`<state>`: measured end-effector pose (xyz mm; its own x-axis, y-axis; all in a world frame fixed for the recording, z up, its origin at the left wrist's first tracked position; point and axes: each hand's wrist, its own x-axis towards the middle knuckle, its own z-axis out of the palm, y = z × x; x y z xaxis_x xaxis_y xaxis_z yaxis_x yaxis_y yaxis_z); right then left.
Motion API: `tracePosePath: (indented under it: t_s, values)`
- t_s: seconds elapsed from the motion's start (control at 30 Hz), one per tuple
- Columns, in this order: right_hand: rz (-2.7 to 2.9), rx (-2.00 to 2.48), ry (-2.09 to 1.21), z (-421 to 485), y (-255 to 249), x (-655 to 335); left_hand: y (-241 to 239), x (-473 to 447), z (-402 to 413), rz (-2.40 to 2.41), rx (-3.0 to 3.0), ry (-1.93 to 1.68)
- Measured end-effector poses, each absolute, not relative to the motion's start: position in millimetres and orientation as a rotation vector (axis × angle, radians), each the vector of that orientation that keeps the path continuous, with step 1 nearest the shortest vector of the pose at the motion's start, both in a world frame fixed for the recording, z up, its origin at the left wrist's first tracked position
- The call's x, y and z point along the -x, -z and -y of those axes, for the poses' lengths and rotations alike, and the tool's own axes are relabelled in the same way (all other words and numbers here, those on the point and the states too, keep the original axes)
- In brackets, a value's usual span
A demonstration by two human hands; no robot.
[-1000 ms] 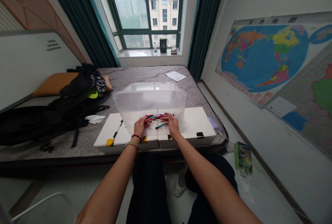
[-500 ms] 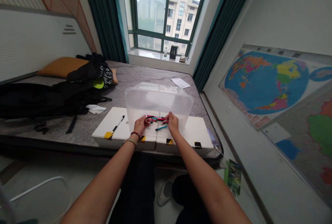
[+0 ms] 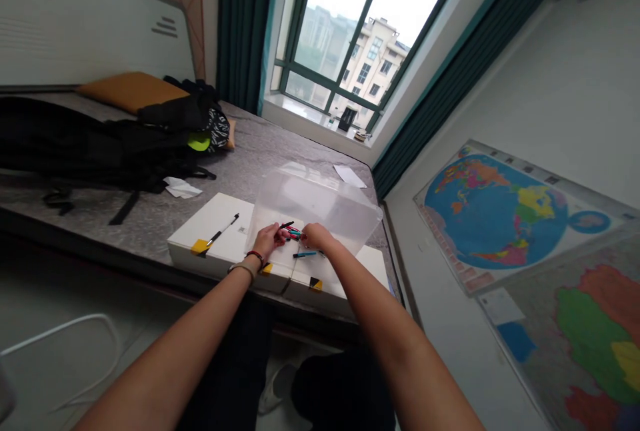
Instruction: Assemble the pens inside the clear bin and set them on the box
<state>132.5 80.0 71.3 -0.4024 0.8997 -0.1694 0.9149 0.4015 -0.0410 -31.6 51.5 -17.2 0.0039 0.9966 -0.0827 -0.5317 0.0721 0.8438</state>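
My left hand (image 3: 265,242) and my right hand (image 3: 315,237) are closed around a bundle of coloured pens (image 3: 292,231), one at each end. The bundle sits just in front of a clear plastic bin (image 3: 325,208) on white boards (image 3: 210,224) at the bed's edge. A teal pen (image 3: 304,254) lies loose on the board below my right hand. A black pen (image 3: 223,229) lies apart on the left board.
Black bags and clothing (image 3: 125,144) with an orange pillow (image 3: 125,90) cover the left of the mattress. A tissue (image 3: 179,186) and a paper sheet (image 3: 350,176) lie on it. World maps (image 3: 500,218) hang on the right wall. A kettle (image 3: 347,118) stands on the window sill.
The camera has tilted and swung left. My hands have drawn closer together on the pens, the right one sliding left, leaving the teal pen on the board.
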Motion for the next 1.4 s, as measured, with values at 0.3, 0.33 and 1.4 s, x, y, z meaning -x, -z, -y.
tracePosePath:
  t_s: [0.3,0.33,1.4]
  values:
    - [-2.456,-1.628,0.155,-87.8,-56.6,-120.3,17.9,32.0,-52.9,-0.866,-0.739,-1.376]
    - [-2.454,-1.622,0.151,-87.5,-57.7,-120.9,18.0,32.0,-53.0,-0.871,-0.741,-1.373]
    - [-2.339,-1.484,0.038,-82.8,-67.1,-121.9,15.7,32.0,-52.0,-0.870,-0.776,-1.342]
